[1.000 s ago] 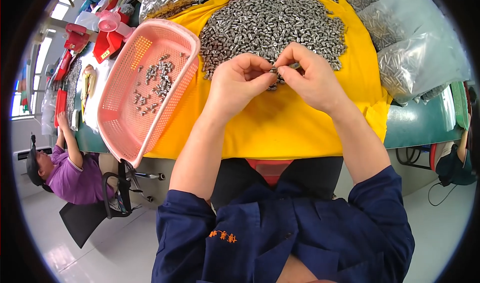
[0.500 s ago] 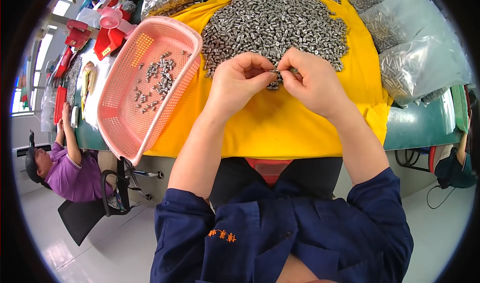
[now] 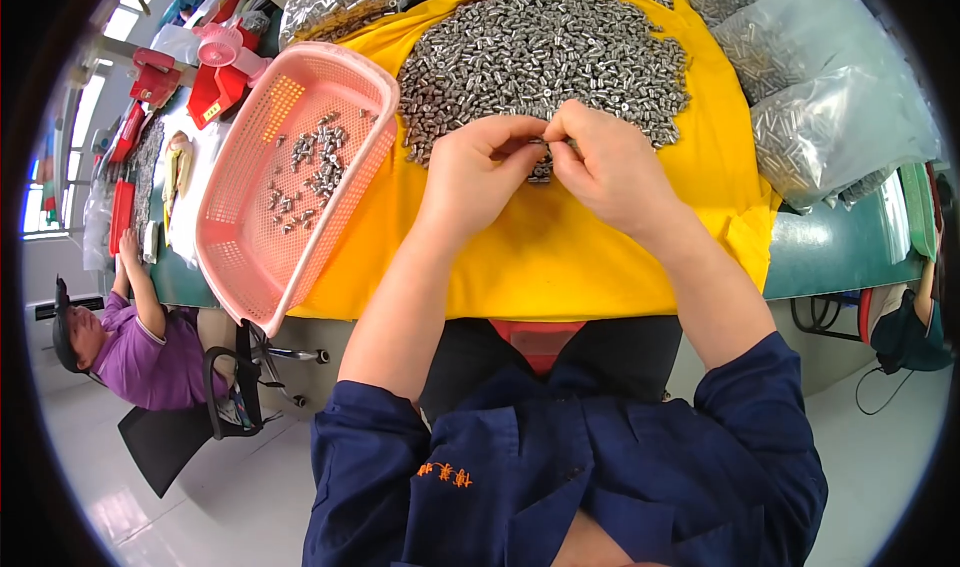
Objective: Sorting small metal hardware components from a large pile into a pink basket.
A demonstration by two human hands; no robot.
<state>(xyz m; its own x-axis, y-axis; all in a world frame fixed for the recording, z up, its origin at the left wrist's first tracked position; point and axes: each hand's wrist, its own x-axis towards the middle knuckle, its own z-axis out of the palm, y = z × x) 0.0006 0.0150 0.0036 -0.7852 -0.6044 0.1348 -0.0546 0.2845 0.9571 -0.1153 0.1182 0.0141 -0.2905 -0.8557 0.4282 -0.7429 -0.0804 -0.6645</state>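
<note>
A wide heap of small silvery metal cylinders (image 3: 545, 57) lies on a yellow cloth (image 3: 560, 277). At the heap's near edge my left hand (image 3: 485, 167) and my right hand (image 3: 605, 162) meet, thumbs and forefingers pinched together. Between the fingertips sits a small metal part, mostly covered, so its exact shape does not show. A few loose metal cylinders (image 3: 541, 174) rest just below the fingertips. To the left stands a pink perforated plastic basket (image 3: 225, 252), with several of the same silvery parts on its bottom.
Clear plastic bags of metal parts (image 3: 810, 142) stand at the right, and another bag (image 3: 340, 7) is at the far left. A green tabletop (image 3: 825, 252) shows beside the cloth. A pink fan (image 3: 222, 45) and red bins (image 3: 213, 97) stand left. A person in purple (image 3: 150, 357) sits there.
Both hands stay pinched together at the heap's edge; the right fingers have shifted slightly up and left, over the left fingertips. The whole view has shifted a little.
</note>
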